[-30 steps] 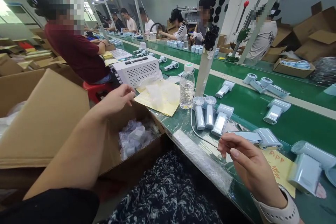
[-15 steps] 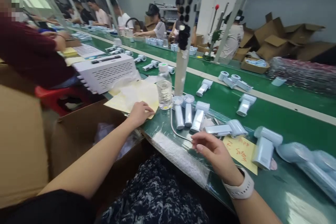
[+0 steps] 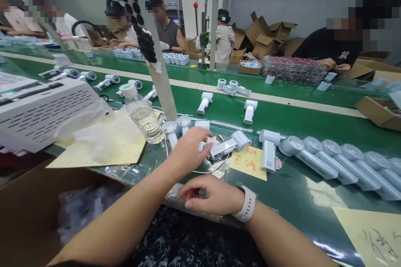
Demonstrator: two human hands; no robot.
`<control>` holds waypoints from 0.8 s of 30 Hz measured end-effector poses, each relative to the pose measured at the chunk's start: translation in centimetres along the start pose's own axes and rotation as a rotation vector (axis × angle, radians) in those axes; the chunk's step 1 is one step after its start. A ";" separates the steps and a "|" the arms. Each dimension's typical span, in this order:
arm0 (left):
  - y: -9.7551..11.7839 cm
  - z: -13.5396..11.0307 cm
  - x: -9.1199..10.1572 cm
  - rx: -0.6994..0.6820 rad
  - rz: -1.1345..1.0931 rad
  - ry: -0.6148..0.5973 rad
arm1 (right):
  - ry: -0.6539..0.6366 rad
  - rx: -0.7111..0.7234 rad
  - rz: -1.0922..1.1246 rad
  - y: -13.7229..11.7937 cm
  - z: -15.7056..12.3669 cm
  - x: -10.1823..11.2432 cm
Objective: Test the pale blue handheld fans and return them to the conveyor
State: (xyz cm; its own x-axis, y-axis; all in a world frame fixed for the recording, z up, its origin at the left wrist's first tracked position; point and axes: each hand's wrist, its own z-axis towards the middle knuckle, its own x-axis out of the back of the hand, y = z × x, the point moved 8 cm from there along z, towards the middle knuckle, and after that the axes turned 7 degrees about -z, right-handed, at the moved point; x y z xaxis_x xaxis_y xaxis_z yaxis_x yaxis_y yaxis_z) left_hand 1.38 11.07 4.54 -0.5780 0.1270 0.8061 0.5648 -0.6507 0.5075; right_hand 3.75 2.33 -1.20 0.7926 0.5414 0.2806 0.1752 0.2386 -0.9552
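Observation:
My left hand [image 3: 189,150] reaches forward over a cluster of small pale-blue handheld fans [image 3: 178,127] on the green bench, fingers stretched out and touching one fan lying there [image 3: 227,145]. My right hand [image 3: 209,194], with a white watch [image 3: 247,203] on the wrist, rests at the near bench edge on a strip of clear plastic film [image 3: 175,194]. Its fingers are loosely curved with nothing plainly in them. A yellow handwritten note [image 3: 249,162] lies just right of the left hand, next to another fan [image 3: 269,153].
A water bottle [image 3: 142,112] stands left of the fans beside a slanted post [image 3: 159,71]. Yellow paper with clear bags [image 3: 103,144] and a white vented box [image 3: 40,108] lie left. A row of fans [image 3: 338,160] fills the right. A cardboard box [image 3: 28,212] sits lower left. People work across the conveyor [image 3: 282,114].
My view has swung right. My left hand moved from the yellow paper to the fans. My right hand dropped back to the film at the bench edge.

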 end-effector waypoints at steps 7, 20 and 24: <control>1.7 5.2 -8.5 -0.041 0.080 -0.378 | 0.494 -0.207 -0.240 -1.5 -3.1 14.5; -2.9 5.2 -6.9 0.408 -1.224 0.053 | 0.716 -0.779 -0.778 5.3 0.3 26.7; -3.0 5.1 -9.0 0.621 -1.691 0.018 | 0.695 -0.576 -0.746 2.8 -0.8 21.3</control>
State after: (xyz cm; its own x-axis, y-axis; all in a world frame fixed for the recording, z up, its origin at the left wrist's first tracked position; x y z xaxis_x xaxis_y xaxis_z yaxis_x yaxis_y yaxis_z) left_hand 7.87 15.71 -2.73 -0.7058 0.2764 -0.6522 -0.4690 0.5077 0.7227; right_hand 21.64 13.88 1.98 0.4989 -0.1784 0.8481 0.8292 -0.1862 -0.5270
